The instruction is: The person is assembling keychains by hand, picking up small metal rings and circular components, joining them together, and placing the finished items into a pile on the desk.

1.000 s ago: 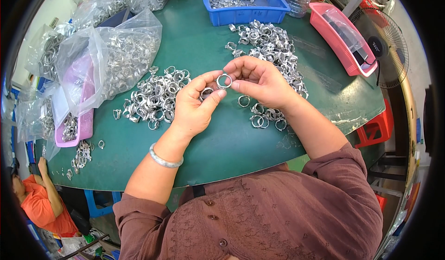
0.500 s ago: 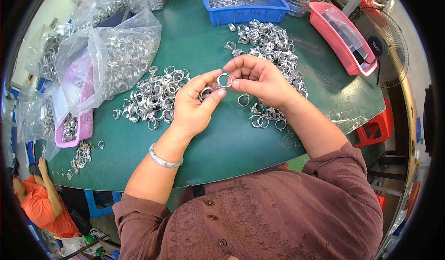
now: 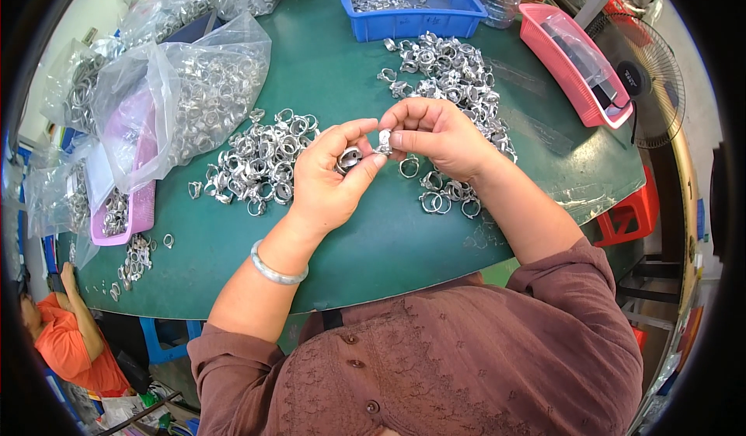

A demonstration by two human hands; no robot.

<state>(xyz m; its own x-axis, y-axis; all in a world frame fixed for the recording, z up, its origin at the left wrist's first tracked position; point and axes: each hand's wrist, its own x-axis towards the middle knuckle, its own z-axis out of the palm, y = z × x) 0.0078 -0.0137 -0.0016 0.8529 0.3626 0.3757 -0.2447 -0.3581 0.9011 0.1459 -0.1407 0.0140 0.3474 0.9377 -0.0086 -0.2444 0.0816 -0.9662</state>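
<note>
both hands (image 3: 388, 152) pinch one small metal clamp (image 3: 382, 141) btwn fingertips; left also cups another.

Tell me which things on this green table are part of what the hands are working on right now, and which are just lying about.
In hand:
left hand, cupping a metal ring
right hand, pinching a small metal clamp
loose clamp piles on either side

Lying about:
blue bin
pink tray
clear bags of clamps
purple tray
fan

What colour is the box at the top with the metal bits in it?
The box is bright blue, seen in the head view.
</note>
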